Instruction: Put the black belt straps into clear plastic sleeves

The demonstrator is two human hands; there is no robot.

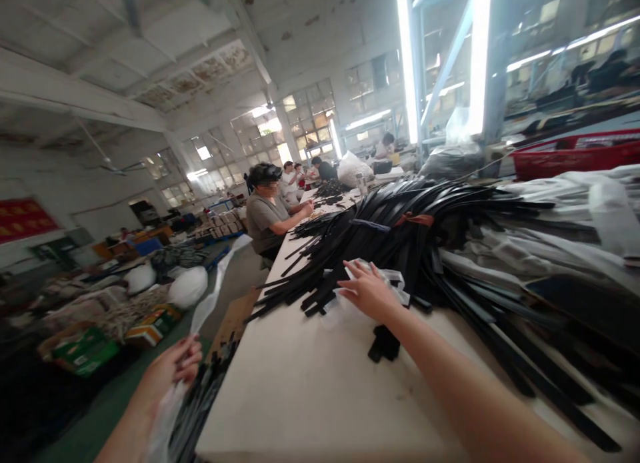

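My left hand [173, 369] is closed around a long clear plastic bag [210, 293], holding it beside the table's left edge; black strips [200, 399] show inside the bag's lower part. My right hand [367, 291] reaches forward over the white table [310, 389] and rests, fingers spread, on a crumpled clear plastic wrapper [393, 281] at the foot of a big heap of black strips [400, 233]. A small black piece [384, 344] lies on the table just under my right forearm.
Grey and white material [560, 249] is piled on the table's right side, with a red crate [575, 153] behind. A seated person [267, 213] works further along the table, others beyond. Boxes and white sacks [187, 286] cover the floor on the left.
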